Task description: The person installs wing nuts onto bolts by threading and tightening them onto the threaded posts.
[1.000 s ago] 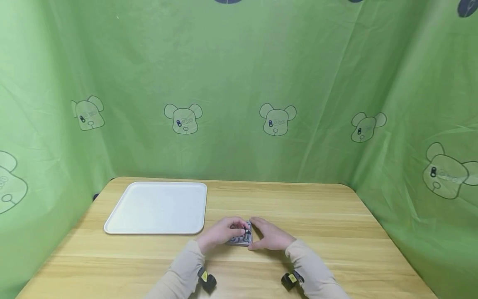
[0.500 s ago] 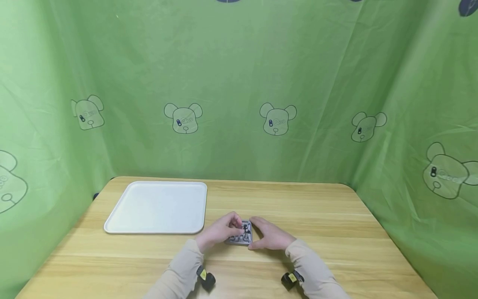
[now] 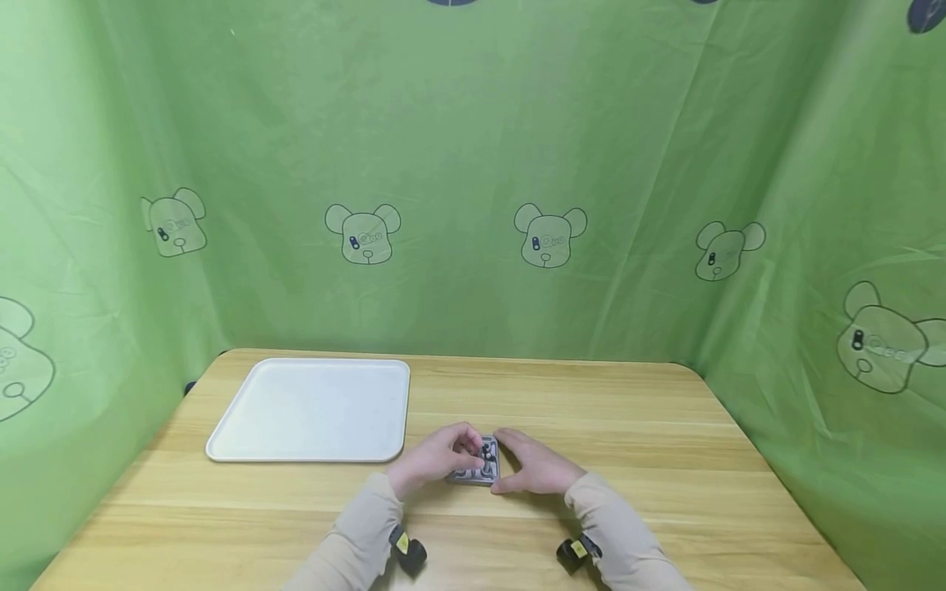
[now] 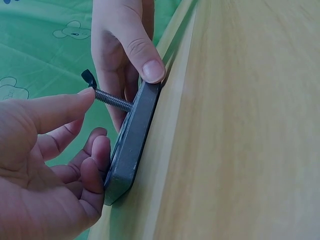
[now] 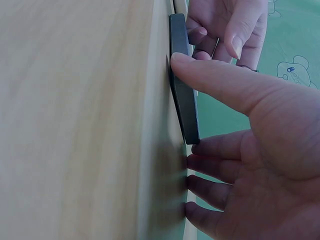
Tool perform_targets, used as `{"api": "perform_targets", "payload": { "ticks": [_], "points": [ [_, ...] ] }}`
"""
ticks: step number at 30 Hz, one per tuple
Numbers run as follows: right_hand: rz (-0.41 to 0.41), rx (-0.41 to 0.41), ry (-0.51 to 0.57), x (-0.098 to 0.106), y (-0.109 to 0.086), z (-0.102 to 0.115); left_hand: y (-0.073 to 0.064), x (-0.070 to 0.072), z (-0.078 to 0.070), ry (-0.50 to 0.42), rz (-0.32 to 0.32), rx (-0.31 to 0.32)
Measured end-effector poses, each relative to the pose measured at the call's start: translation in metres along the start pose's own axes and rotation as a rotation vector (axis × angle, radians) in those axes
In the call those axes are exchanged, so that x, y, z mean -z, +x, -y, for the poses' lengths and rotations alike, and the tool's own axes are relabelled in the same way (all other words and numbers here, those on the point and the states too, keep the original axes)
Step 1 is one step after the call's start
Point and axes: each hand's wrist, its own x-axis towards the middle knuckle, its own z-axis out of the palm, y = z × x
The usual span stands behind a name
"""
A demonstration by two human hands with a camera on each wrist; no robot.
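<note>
Black-winged metal screw (image 4: 114,100) rises upright from grey rectangular plate (image 4: 134,145), left hand (image 3: 438,457) touching, fingers parted, right hand (image 3: 539,468) gripping plate.

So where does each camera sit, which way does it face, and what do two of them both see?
Head: worn on the head, facing forward and down over the pale wood-grain table; left hand, right hand and both beige sleeves show.
Left wrist: worn there, facing the black-headed threaded metal screw in the grey rectangular block; left hand close, right hand beyond.
Right wrist: worn there, facing the block's side; right hand close, part of the left hand beyond.
Shared: both wrist views show the block, table and both hands.
</note>
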Motion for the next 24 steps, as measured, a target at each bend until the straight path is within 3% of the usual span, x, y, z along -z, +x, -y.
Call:
{"api": "perform_targets", "payload": {
  "ticks": [9,24],
  "points": [
    [0.002,0.000,0.015,0.0000,-0.0001,0.0002,-0.0011,-0.0003,-0.0018,0.020,-0.026,0.023],
    [0.001,-0.003,0.008,-0.0001,0.0000,0.0000,0.0015,-0.0011,0.0005,0.048,0.015,-0.001]
  ]
}}
